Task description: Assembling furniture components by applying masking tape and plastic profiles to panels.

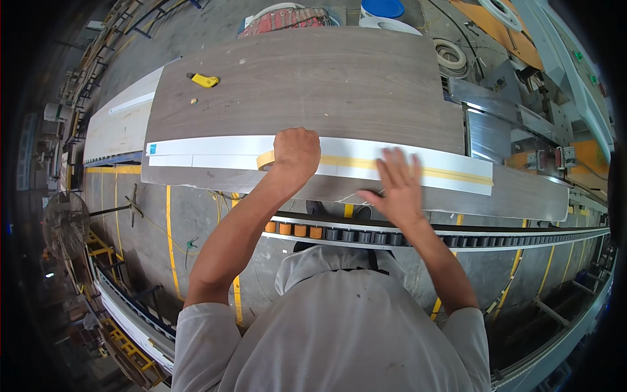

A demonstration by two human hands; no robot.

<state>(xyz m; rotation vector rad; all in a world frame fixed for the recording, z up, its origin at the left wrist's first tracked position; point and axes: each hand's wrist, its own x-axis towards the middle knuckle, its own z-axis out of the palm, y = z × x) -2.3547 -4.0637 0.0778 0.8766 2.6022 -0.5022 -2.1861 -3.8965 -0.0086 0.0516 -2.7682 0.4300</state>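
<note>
A long white panel (222, 144) lies across the brown wood-grain board (300, 85) in front of me. My left hand (297, 153) is closed above the panel's middle, gripping a roll of yellow tape (265, 160) that pokes out on its left side. From there a strip of yellow tape (349, 162) runs along the panel to its right end. Over that strip my right hand (400, 189) is spread open, its fingertips smeared by motion; whether they press on it I cannot tell. A small blue label (153, 149) sits on the panel's left end.
Toward the far left of the board are a yellow utility knife (204, 80) and a small scrap (193, 101). A roller conveyor rail (366, 236) passes between me and the board. Metal machinery (503, 127) stands at the right; a blue-lidded bucket (383, 9) is beyond the far edge.
</note>
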